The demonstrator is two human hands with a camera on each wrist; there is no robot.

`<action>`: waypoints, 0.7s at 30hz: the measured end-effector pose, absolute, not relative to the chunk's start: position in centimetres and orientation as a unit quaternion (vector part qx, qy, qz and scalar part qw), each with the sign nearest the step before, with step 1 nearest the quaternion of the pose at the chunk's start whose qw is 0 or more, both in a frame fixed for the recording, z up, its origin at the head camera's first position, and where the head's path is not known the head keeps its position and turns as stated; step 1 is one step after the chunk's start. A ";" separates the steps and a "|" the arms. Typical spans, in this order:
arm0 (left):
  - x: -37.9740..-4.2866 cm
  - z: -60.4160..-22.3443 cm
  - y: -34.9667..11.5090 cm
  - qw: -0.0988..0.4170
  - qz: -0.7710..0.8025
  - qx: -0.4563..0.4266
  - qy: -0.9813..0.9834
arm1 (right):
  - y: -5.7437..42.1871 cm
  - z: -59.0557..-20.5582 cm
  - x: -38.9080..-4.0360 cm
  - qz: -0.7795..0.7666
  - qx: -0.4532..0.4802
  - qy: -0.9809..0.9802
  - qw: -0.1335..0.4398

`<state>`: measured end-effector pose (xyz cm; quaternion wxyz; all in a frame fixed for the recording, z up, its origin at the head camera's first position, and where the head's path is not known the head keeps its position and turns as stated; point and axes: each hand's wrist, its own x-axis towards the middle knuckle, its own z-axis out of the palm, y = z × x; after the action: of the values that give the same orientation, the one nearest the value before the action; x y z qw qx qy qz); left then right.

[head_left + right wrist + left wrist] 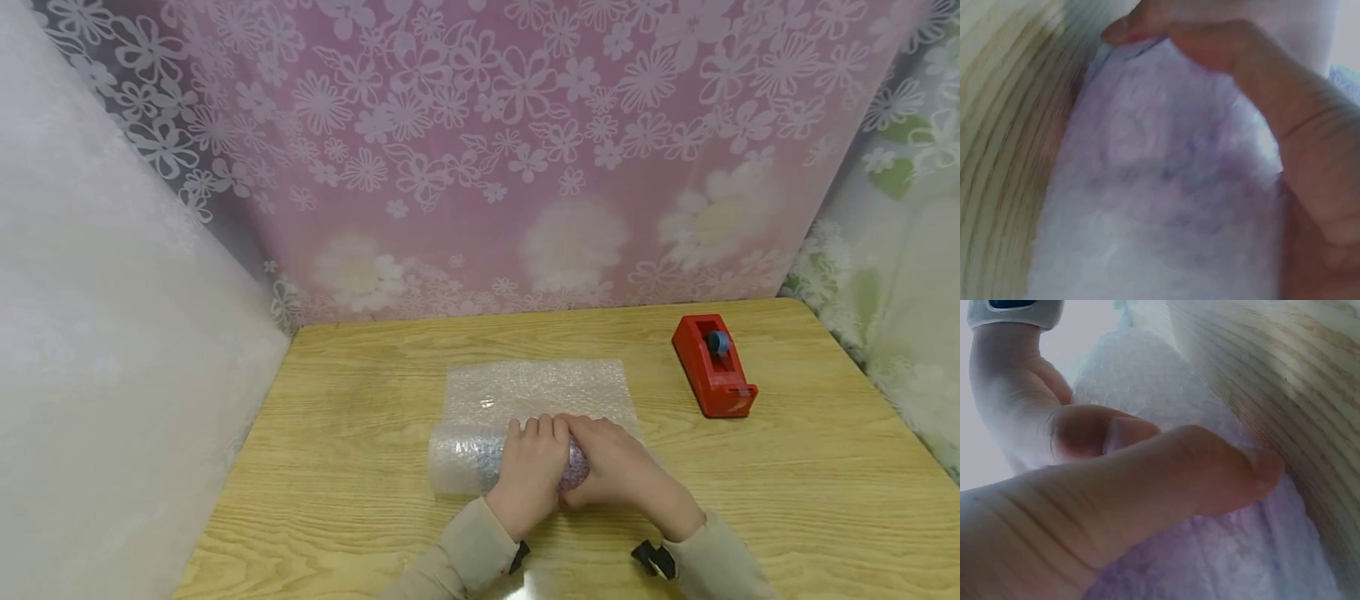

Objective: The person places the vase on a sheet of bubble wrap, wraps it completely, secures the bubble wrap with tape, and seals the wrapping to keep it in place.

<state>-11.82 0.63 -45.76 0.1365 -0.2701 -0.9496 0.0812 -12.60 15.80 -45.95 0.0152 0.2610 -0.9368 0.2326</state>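
Note:
A sheet of bubble wrap (pixel 536 385) lies on the table, its near part rolled round an object. Through the wrap I see purple (pixel 576 467) at the right end of the roll and bluish tones towards its left; the object's kind cannot be made out. My left hand (pixel 531 468) grips the middle of the roll from above, its thumb (pixel 1166 478) along the near side in the left wrist view. Around the right end curls my right hand (pixel 621 468), close against the left. In the right wrist view its thumb (pixel 1310 125) lies along the purplish wrapped roll (pixel 1154 169).
A red tape dispenser (pixel 716 367) with a small blue roll of tape stands at the table's back right. The wooden table (pixel 352 392) ends at a pink flowered curtain (pixel 480 167). A white sheet (pixel 127 333) hangs at the left.

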 end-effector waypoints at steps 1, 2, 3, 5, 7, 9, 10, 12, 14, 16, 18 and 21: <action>-11.8 -45.8 0.7 0.139 0.085 -0.267 -0.950 | 15.7 -45.8 -12.4 0.218 0.259 -0.941 0.028; -11.8 -45.7 0.7 0.141 0.089 -0.265 -0.950 | 15.6 -45.7 -12.1 0.204 0.257 -0.944 0.041; -11.8 -45.7 0.7 0.141 0.091 -0.263 -0.950 | 15.4 -45.6 -11.8 0.190 0.253 -0.947 0.055; -11.8 -45.7 0.8 0.138 0.094 -0.262 -0.951 | 15.1 -45.5 -11.1 0.164 0.248 -0.951 0.085; -11.8 -45.6 0.8 0.131 0.094 -0.262 -0.951 | 14.7 -45.5 -10.3 0.148 0.243 -0.952 0.111; -11.8 -45.5 0.8 0.126 0.093 -0.262 -0.952 | 14.4 -45.6 -9.6 0.139 0.238 -0.952 0.133; -11.8 -45.5 0.8 0.124 0.092 -0.262 -0.953 | 14.3 -45.6 -9.3 0.135 0.236 -0.952 0.139; -11.7 -45.5 0.8 0.122 0.091 -0.263 -0.953 | 14.0 -45.7 -8.6 0.130 0.229 -0.954 0.142; -11.7 -45.3 0.8 0.110 0.088 -0.264 -0.954 | 13.8 -45.9 -8.1 0.125 0.220 -0.958 0.138; -11.6 -45.1 0.7 0.089 0.084 -0.266 -0.956 | 13.7 -46.2 -7.8 0.120 0.211 -0.961 0.131; -11.6 -44.8 0.5 0.061 0.076 -0.267 -0.959 | 13.5 -46.5 -7.7 0.115 0.204 -0.964 0.129; -11.7 -44.7 0.3 0.026 0.059 -0.267 -0.961 | 13.4 -46.8 -7.6 0.110 0.202 -0.963 0.137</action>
<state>-11.73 0.28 -44.67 0.0260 -0.2672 -0.9615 0.0591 -7.58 13.36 -46.83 0.1375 0.2018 -0.9634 0.1104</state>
